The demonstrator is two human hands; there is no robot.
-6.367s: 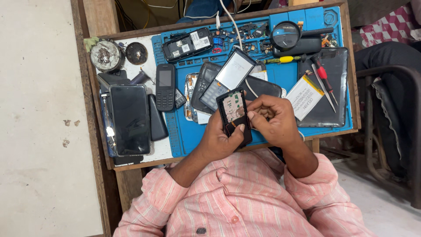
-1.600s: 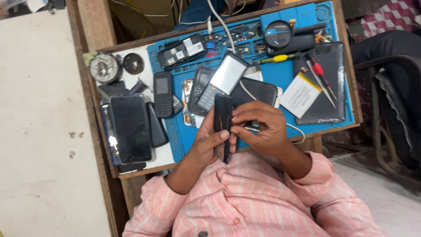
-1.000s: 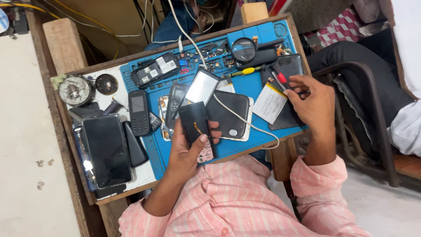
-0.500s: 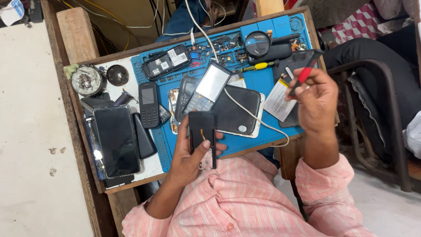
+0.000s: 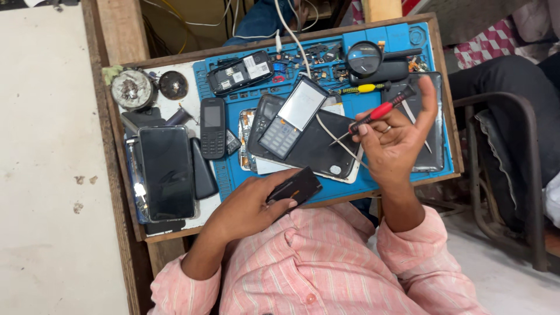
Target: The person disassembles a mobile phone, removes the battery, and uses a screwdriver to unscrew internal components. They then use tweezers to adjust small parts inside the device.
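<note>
A: What does the left hand grasp?
B: A small black phone, at the surface's near edge, long axis tilted up-right.
A: The right hand?
B: Fingers pinch a red-handled screwdriver, tip pointing down-left.

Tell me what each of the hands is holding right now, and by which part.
The left hand grips a small dark phone by its lower end. The right hand pinches a red-handled screwdriver around the handle.
</note>
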